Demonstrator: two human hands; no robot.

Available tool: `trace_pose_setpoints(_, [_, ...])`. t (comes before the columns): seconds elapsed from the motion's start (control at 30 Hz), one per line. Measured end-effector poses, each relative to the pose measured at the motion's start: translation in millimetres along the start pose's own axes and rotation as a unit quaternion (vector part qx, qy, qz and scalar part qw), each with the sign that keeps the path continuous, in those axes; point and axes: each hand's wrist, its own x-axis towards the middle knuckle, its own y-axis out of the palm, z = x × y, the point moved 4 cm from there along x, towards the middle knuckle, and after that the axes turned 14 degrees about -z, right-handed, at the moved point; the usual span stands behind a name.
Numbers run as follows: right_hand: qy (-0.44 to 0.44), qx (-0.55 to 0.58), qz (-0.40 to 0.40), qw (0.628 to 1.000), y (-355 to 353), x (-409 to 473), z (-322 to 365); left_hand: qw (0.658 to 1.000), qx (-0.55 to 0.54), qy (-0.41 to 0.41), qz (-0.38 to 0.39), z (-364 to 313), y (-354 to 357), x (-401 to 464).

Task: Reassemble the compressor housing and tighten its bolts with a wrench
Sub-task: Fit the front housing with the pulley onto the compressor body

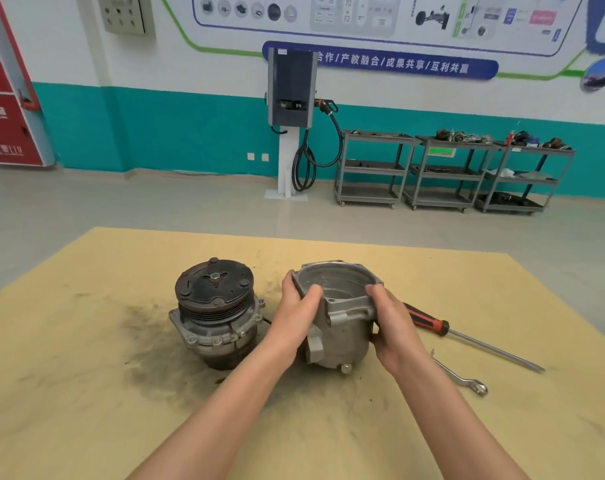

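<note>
On the stained yellow board [86, 341], left of your hands, the pulley half of the compressor [215, 311] stands clutch-face up, likely parked so its flange stays reachable. Your left hand [299, 306] and right hand [393, 323] clasp the open-mouthed housing shell [339, 313] from both sides, apparently steadying it for mating. Rightward, the screwdriver [467, 337] and wrench [462, 375] lie near, with bare board beyond them.
</note>
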Motion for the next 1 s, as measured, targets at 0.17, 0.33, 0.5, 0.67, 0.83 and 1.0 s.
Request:
trace_pose_setpoints(0.17, [-0.037,0.016,0.036,0.999,-17,-10,-11,0.997,0.032,0.06,0.04,1,-3,-23])
trace_pose_setpoints(0.33, [-0.028,-0.03,0.08,0.996,-33,-17,-15,0.988,0.066,0.127,0.066,8,-4,-41])
trace_pose_setpoints(0.5, [0.082,-0.038,0.082,0.992,-30,-20,-6,0.986,0.055,0.13,0.09,7,-6,-45])
trace_pose_setpoints(0.67, [0.093,-0.112,0.069,0.987,-24,-17,7,0.986,0.053,0.118,0.11,13,-12,-44])
trace_pose_setpoints(0.83, [-0.005,-0.099,0.064,0.993,-17,-24,9,0.981,0.043,0.133,0.132,23,-16,-41])
trace_pose_setpoints(1.0, [-0.098,-0.086,0.004,0.991,-19,-11,16,0.979,0.02,0.149,0.136,10,-2,-31])
